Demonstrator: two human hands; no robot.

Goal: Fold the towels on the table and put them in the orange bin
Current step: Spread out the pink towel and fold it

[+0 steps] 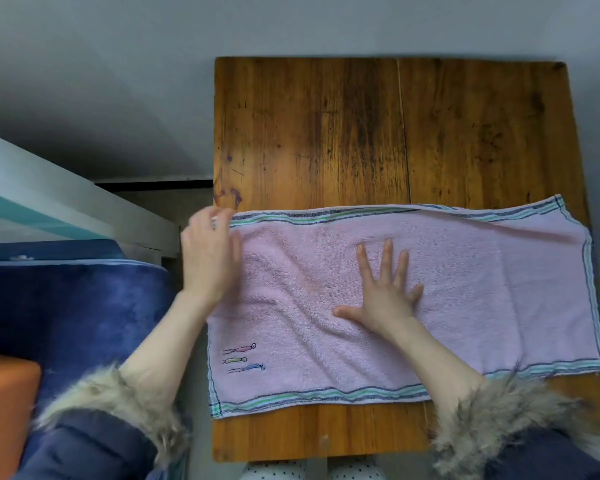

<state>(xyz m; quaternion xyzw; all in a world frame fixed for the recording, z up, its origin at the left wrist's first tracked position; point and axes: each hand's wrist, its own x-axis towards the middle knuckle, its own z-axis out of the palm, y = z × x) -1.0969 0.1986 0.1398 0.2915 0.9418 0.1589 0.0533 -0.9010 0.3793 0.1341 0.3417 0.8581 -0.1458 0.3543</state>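
Right hand [383, 292] flat, fingers spread, pressing pink towel [465, 289] on wooden bench [326, 133]; left hand [210, 258] pinches towel's far-left corner. Orange bin [4, 410] at left.

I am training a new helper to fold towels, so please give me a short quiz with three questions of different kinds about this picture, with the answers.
1. True or false: the right hand lies flat with spread fingers on the pink towel.
2. Multiple choice: the left hand is at the towel's A) far left corner, B) near right corner, C) middle.
3. Fill in: the towel lies on a wooden ____.

Key
1. True.
2. A; the hand is blurred, so its grip is unclear.
3. table.
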